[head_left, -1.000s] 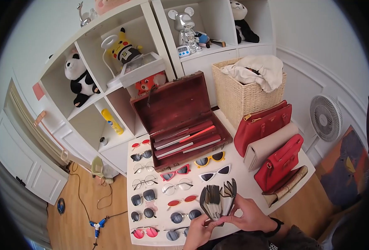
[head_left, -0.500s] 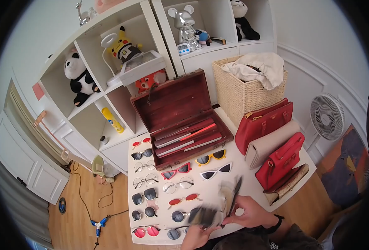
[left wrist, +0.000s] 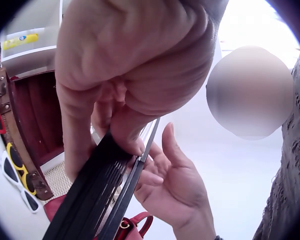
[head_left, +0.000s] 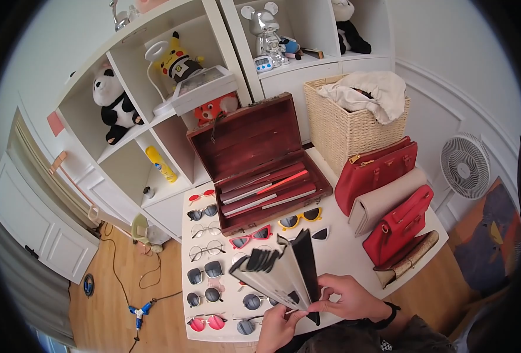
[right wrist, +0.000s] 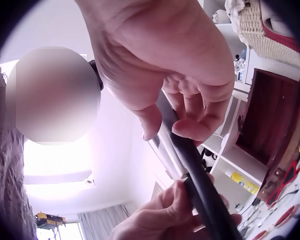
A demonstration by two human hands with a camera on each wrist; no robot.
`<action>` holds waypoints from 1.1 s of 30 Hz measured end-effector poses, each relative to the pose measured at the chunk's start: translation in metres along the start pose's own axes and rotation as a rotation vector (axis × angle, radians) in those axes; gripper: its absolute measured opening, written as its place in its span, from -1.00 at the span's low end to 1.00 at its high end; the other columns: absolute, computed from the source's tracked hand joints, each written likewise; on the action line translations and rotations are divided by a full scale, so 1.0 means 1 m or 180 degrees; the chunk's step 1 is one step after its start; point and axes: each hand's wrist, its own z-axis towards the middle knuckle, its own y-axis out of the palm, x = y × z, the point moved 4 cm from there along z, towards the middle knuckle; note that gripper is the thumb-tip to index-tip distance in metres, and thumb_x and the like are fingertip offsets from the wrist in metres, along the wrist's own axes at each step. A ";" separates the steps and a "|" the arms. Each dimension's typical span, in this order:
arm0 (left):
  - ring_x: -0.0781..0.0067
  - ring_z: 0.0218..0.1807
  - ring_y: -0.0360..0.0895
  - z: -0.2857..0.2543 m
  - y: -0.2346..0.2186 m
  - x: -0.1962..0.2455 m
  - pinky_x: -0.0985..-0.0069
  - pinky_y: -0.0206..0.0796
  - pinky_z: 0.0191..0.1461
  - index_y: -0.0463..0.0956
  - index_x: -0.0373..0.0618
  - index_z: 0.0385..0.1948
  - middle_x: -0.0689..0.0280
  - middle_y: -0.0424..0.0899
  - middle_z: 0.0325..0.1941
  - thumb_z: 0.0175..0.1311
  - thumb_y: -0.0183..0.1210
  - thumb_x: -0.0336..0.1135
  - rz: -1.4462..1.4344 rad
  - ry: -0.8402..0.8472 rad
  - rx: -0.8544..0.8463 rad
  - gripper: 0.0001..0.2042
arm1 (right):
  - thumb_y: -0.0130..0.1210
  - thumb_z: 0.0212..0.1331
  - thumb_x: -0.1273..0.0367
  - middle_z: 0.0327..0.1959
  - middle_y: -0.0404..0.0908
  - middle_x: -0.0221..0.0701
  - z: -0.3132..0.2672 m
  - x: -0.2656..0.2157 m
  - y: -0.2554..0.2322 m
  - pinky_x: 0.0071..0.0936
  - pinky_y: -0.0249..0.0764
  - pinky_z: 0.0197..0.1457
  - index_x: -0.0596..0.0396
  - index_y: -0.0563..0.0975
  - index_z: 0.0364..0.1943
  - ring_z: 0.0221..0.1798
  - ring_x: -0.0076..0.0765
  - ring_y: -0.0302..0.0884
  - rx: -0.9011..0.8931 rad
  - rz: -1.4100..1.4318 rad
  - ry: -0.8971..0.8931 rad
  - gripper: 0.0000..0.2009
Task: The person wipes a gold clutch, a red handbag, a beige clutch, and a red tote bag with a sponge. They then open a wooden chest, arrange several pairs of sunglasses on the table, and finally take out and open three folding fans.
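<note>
Both hands hold a black-covered book (head_left: 272, 273) upright above the front of the white table (head_left: 343, 256). In the head view its pages lean over to the left, with dark, wavy upper edges, while one black cover (head_left: 309, 265) stands steeper at the right. My left hand (head_left: 277, 329) grips the lower left corner, thumb on the pages. My right hand (head_left: 351, 300) pinches the right-hand cover between thumb and fingers. The left wrist view shows left fingers wrapped over the book's black edge. What is printed on the pages is too small to read.
Rows of sunglasses and eyeglasses (head_left: 213, 269) lie left of the book. Behind them stands an open red-brown case (head_left: 254, 138) holding thin flat items. To the right are red handbags (head_left: 378, 170), a beige bag (head_left: 384, 200) and a wicker basket (head_left: 354, 129).
The book's open pages flipped quickly, blurring half a second ago, and now lean left in a block beside the raised cover. Both hands stay at the lower edge, still gripping it.
</note>
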 end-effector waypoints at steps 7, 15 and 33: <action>0.32 -0.28 0.69 0.001 0.004 0.003 0.45 0.48 -0.22 0.59 -0.33 -0.23 0.08 0.72 -0.34 0.22 0.31 -0.43 0.0069 -0.0054 0.0083 -0.83 | 0.32 0.19 0.21 -0.48 0.40 -0.33 -0.001 0.007 0.010 -0.51 0.43 -0.45 0.22 0.40 -0.28 -0.54 -0.49 0.43 0.0442 -0.0079 -0.0232 -0.62; 0.28 -0.27 0.70 0.001 0.006 -0.003 0.43 0.52 -0.22 0.59 -0.33 -0.19 0.05 0.73 -0.28 0.20 0.27 -0.53 0.0487 0.0141 0.0243 -0.83 | 0.33 0.17 0.29 -0.32 0.49 -0.29 -0.011 -0.022 0.014 -0.47 0.55 -0.38 0.26 0.46 -0.12 -0.44 -0.40 0.62 0.0470 -0.0897 -0.0627 -0.63; 0.22 -0.29 0.70 0.004 0.024 -0.007 0.41 0.44 -0.28 0.56 -0.18 -0.02 0.09 0.72 -0.32 0.16 0.36 -0.33 0.0478 0.0183 -0.0581 -0.65 | 0.28 0.21 0.22 -0.35 0.70 -0.13 -0.003 0.012 -0.004 -0.30 0.63 -0.09 0.28 0.45 -0.08 -0.22 -0.04 0.74 0.0529 -0.0064 0.0124 -0.59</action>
